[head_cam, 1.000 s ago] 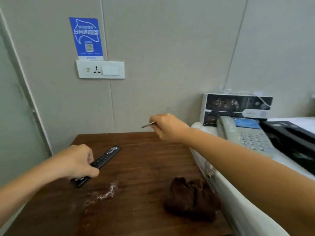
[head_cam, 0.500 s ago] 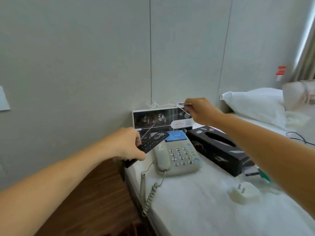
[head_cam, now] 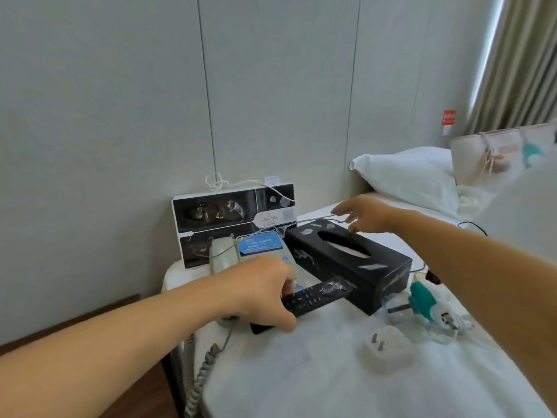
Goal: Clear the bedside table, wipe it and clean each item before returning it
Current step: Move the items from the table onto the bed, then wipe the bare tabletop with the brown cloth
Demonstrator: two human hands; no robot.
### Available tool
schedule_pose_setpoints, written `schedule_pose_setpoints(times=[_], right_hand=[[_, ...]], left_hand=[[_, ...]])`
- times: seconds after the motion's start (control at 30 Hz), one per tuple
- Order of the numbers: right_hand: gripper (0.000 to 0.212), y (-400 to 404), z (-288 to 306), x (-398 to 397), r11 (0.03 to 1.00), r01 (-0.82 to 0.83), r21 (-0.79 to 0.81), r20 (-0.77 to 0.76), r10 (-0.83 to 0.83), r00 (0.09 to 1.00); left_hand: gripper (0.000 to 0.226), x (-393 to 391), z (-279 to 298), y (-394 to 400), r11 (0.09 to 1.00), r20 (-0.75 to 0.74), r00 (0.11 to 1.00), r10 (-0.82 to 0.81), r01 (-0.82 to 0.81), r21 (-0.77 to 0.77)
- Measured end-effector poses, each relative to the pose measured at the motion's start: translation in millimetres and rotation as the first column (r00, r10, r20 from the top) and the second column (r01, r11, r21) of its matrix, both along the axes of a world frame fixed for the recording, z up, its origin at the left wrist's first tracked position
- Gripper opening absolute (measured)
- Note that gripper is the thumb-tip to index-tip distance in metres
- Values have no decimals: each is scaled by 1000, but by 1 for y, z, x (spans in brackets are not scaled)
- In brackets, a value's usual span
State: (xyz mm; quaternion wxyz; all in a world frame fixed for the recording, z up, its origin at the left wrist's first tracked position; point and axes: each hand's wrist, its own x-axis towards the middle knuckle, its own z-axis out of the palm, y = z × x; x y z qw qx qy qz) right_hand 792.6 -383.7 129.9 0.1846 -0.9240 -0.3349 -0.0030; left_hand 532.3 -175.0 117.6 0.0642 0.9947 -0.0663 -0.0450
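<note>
On the white bed [head_cam: 331, 381], my left hand [head_cam: 262, 297] grips the near end of a black remote [head_cam: 319, 292], which lies low over the sheet in front of the black tissue box [head_cam: 346, 260]. My right hand [head_cam: 364, 215] hovers over the far end of that box with its fingers spread and loose. A thin metal stick [head_cam: 316, 220] lies along the box's back edge, just under those fingertips. The grey telephone [head_cam: 259, 245] sits behind my left hand, its coiled cord [head_cam: 208, 366] hanging off the bed. Only a dark wooden strip of the bedside table [head_cam: 144, 396] shows at the lower left.
A black-and-white display box [head_cam: 232, 212] leans on the wall behind the phone. A white plug adapter [head_cam: 388, 348] and a teal item in clear wrap [head_cam: 422, 300] lie on the sheet to the right. Farther back are a pillow [head_cam: 413, 173] and a pale bag [head_cam: 494, 152].
My view swung from the table to the bed. The left hand carried the remote over and down in front of the tissue box. The right hand lowered the thin stick onto the box and loosened.
</note>
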Motion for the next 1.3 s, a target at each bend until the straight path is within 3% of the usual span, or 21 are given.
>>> schedule_pose_setpoints(times=[0.23, 0.33, 0.5, 0.63, 0.8, 0.87, 1.03, 1.3], right_hand=[[81, -24, -4, 4, 995, 83, -61, 123, -75, 990], [69, -35, 0, 4, 984, 141, -109, 209, -116, 971], [42, -35, 17, -11, 998, 61, 32, 254, -67, 965], [38, -27, 23, -37, 1000, 20, -2, 309, -18, 951], [46, -18, 39, -81, 980, 76, 182, 450, -152, 880], [38, -15, 43, -102, 981, -11, 195, 442, -78, 894], [37, 13, 39, -175, 968, -244, 50, 357, 211, 910], [42, 90, 2, -305, 841, -533, -96, 233, 540, 809]], left_hand=[[33, 5, -13, -23, 999, -69, 997, -21, 24, 36], [35, 6, -19, -26, 995, -88, 996, -33, 41, 91], [43, 2, -22, -30, 982, -54, 997, -54, 63, 179], [45, -11, -9, -22, 997, 51, 999, -20, 16, 82], [41, -40, 6, 1, 997, 128, 989, 80, -78, -15], [42, -55, 12, 10, 993, 148, 982, 116, -113, -32], [45, -111, 21, 34, 982, 161, 971, 178, -166, -87], [38, -226, 2, 85, 949, 188, 930, 315, -303, -92]])
